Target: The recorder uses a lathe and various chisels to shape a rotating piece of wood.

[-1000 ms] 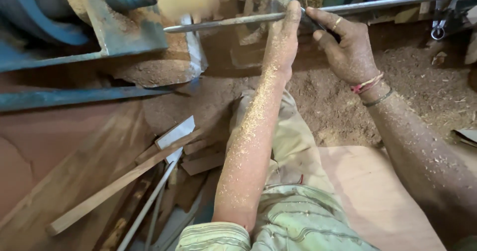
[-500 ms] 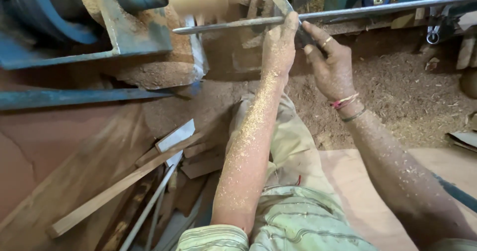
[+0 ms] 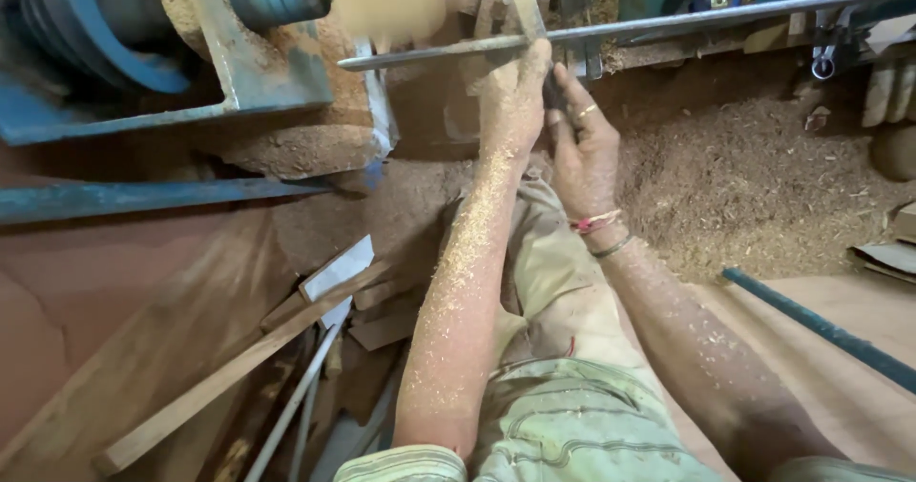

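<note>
Your left hand [image 3: 512, 100] has its fingers closed around the chisel [image 3: 528, 10], which lies on the metal bar [image 3: 611, 29] (blade against the blurred wood [image 3: 401, 0]). Your right hand [image 3: 584, 148] touches it just beside, fingers loosely curled.

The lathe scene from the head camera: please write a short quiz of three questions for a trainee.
1. True or false: the left hand rests against the long metal bar.
2. What covers the left forearm? A) paint B) sawdust C) oil
3. What does the right hand wear on one finger?

Key: 1 true. 2 B. 3 a ring.
</note>
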